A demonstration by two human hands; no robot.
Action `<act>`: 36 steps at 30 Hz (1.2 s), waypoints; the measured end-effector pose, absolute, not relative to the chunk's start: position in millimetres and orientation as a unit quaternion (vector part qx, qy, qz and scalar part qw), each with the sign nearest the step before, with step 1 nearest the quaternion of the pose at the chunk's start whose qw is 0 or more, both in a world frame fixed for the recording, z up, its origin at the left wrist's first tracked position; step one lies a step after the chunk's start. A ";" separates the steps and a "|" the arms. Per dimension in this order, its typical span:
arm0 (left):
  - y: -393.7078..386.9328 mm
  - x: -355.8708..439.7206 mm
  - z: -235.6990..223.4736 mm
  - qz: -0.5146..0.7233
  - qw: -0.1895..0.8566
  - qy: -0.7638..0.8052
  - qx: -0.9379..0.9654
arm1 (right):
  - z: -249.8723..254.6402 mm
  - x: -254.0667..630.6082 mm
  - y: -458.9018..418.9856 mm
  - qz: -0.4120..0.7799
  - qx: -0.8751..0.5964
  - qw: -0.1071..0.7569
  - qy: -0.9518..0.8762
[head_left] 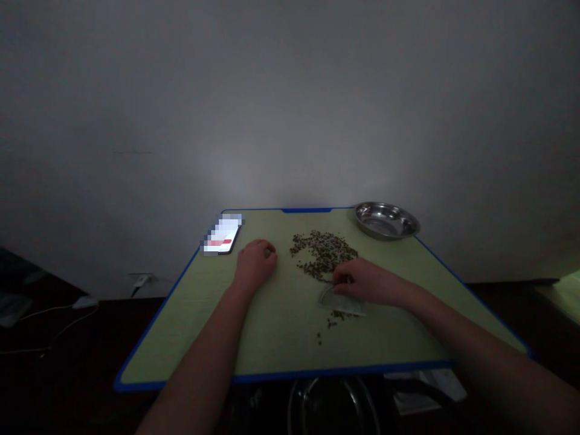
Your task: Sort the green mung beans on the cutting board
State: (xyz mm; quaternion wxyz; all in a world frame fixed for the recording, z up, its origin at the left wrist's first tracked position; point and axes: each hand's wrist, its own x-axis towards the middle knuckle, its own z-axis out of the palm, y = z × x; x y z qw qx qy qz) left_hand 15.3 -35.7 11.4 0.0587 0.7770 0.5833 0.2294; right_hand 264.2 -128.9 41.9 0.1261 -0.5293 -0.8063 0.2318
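Note:
A loose heap of small dark seeds or beans lies spread on a green tabletop with a blue rim. My right hand rests at the near edge of the heap, fingers pinched, holding a clear half-round plastic piece against the table. A few stray seeds lie below that piece. My left hand sits to the left of the heap, fingers curled into a loose fist on the bare table; what it holds, if anything, is hidden.
A shallow steel bowl stands at the far right corner. A lit phone lies at the far left corner. A plain wall rises behind. Cables and a plug lie on the dark floor to the left. Another round container shows below the near edge.

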 end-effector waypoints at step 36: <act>-34.9 16.1 10.5 0.231 0.051 0.578 0.781 | 40.8 234.9 -163.6 0.310 -0.414 0.089 -0.851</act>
